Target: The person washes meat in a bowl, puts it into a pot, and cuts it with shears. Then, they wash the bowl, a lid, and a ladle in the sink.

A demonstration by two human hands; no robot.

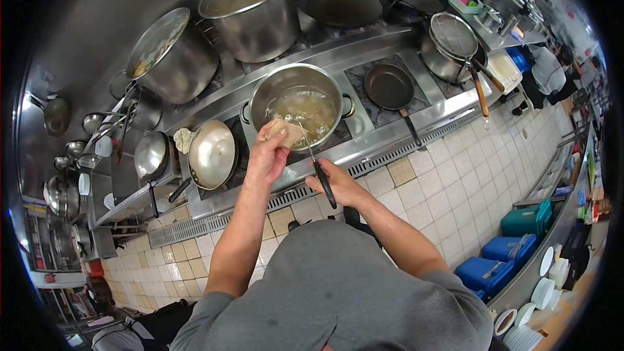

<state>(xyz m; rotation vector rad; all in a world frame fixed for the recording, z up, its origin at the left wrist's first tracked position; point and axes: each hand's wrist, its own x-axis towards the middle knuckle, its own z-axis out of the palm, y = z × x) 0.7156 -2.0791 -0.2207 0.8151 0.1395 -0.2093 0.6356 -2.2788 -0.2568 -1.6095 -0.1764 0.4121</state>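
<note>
A two-handled steel pot [260, 94] with bubbling, cloudy liquid sits on the stove in front of me. Over its near rim, my left hand [265, 153] is closed on a pale beige, flat piece of food [286, 132], which looks like meat. My right hand [338, 182] grips a black-handled utensil [324, 184] just in front of the pot. Its thin metal shaft slants up to the food and over the liquid; the tip's shape does not show clearly.
Two tall stockpots [253, 26] stand behind on the left, with woks [342, 5] at the back. A small frying pan [390, 86] is to the right, a shiny pan [212, 155] to the left. Strainers rest on a pot [439, 58] far right. Other people [549, 71] are at the far right.
</note>
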